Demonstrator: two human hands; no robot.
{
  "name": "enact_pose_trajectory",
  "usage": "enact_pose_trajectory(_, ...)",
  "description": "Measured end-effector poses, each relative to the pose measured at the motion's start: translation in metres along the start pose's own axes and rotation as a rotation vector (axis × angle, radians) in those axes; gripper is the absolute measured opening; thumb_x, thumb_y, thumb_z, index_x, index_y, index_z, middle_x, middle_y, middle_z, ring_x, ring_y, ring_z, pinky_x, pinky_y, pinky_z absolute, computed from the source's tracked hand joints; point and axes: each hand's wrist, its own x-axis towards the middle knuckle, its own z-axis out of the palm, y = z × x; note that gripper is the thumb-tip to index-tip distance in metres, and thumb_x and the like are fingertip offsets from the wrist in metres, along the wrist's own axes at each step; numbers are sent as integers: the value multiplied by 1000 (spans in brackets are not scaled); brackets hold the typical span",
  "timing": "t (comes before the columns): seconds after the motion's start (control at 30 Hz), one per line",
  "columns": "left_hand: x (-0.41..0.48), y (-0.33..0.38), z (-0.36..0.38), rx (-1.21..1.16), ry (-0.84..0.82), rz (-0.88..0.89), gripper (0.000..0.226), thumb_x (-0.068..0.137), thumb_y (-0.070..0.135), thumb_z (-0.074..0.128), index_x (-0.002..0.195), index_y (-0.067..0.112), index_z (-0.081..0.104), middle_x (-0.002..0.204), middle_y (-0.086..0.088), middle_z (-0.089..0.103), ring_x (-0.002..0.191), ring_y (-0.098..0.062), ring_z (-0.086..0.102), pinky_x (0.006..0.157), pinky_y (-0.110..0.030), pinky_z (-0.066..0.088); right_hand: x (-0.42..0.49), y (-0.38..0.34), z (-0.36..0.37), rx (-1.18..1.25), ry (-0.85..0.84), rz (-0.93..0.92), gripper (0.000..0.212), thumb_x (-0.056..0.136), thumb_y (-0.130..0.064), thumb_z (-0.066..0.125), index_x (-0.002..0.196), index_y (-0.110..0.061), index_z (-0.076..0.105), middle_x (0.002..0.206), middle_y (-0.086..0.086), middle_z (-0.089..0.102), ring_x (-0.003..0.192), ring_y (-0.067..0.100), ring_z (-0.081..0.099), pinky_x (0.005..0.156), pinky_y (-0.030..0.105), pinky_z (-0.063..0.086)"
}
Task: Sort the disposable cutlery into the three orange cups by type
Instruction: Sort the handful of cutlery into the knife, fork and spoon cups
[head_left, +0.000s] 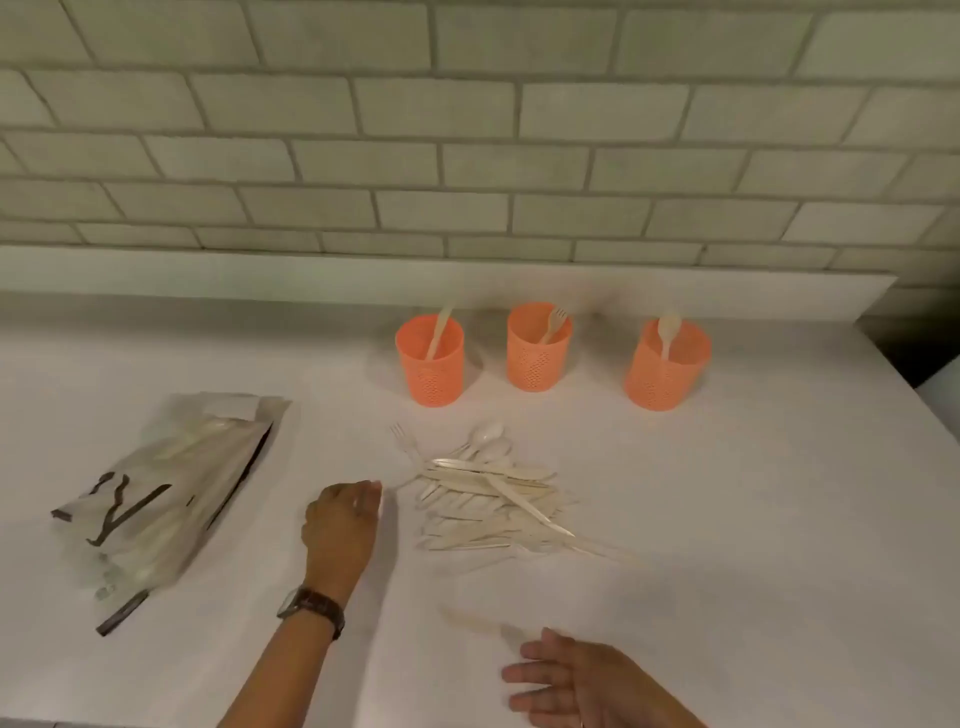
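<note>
Pale cutlery pile (488, 499) jumbled; left hand (340, 519) perhaps pinching fork (406, 446); right hand (576, 680) splayed.

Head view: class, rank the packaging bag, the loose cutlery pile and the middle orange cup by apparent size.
1. packaging bag
2. loose cutlery pile
3. middle orange cup, farther from the camera, so real size is unsure

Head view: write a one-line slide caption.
Left cup holds a knife, middle cup a fork, right cup a spoon; left hand beside the cutlery pile, right hand open.
</note>
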Motion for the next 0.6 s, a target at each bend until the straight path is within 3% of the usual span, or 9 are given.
enact_pose_trajectory(0.13,34,25,3,127,-78,5,40,93,42,44,114,16,65,122,-18,57,112,-38,49,94,-44,40,5,-14,0,66,48,-38,31,93,-28,53,104,0,59,100,18,70,75,32,68,71,38,54)
enact_pose_trajectory(0.27,55,50,19,154,-279,78,48,91,50,43,121,16,57,125,-13,54,117,-32,47,98,-43,39,14,-29,15,-7,324,-185,27,92,-23,57,95,2,65,89,15,66,57,22,56,58,32,50)
enact_pose_trajectory(0.43,52,69,40,171,-393,195,55,85,52,52,124,13,52,123,-9,50,115,-29,46,96,-38,39,25,-53,36,-186,516,-267,31,96,-36,46,88,-11,63,82,0,59,67,14,51,61,21,39)
enact_pose_trajectory(0.53,45,71,46,227,-423,315,45,87,44,53,122,17,50,122,-7,49,112,-27,46,92,-36,40,43,-72,47,-221,651,-351,43,94,-44,45,93,-7,67,96,9,67,86,23,61,76,30,47)
enact_pose_trajectory(0.6,39,70,52,236,-453,385,43,90,39,50,128,19,47,125,-6,47,115,-26,45,94,-35,38,59,-81,51,-330,778,-374,49,87,-56,45,87,-12,66,96,9,66,88,26,62,82,37,51)
